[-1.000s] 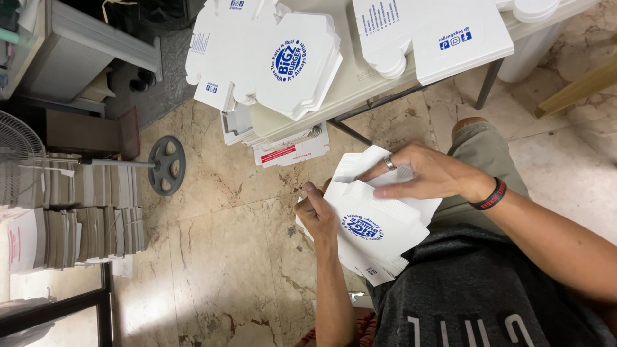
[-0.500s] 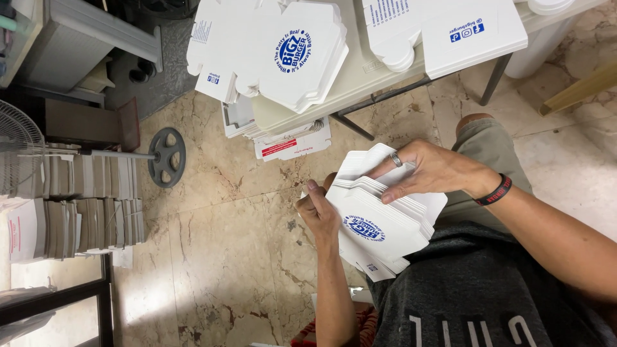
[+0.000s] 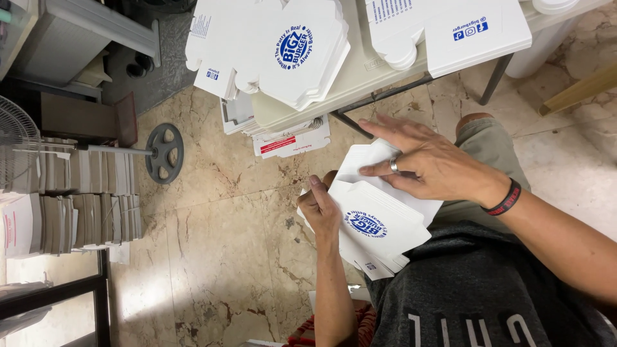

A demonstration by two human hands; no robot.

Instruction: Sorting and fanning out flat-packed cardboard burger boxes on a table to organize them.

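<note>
A stack of flat white cardboard box blanks (image 3: 379, 225) with a round blue print rests on my lap. My left hand (image 3: 319, 209) grips the stack's left edge, thumb on top. My right hand (image 3: 427, 164), with a ring and a dark wristband, lies flat with fingers spread on the top blank's raised flap (image 3: 369, 154), pressing it down. More flat white blanks (image 3: 289, 48) lie piled on the beige table (image 3: 360, 83) ahead of me.
Rows of folded boxes (image 3: 71, 199) stand stacked on the marble floor at the left. A fan with a round metal base (image 3: 164, 152) stands beside them. Further blanks (image 3: 450, 32) lie at the table's right, and a dark cabinet (image 3: 83, 119) sits at the far left.
My right hand has slid from the flap's edge to lie flat across it, fingers spread. The stack has shifted slightly lower on my lap; the left hand keeps its hold.
</note>
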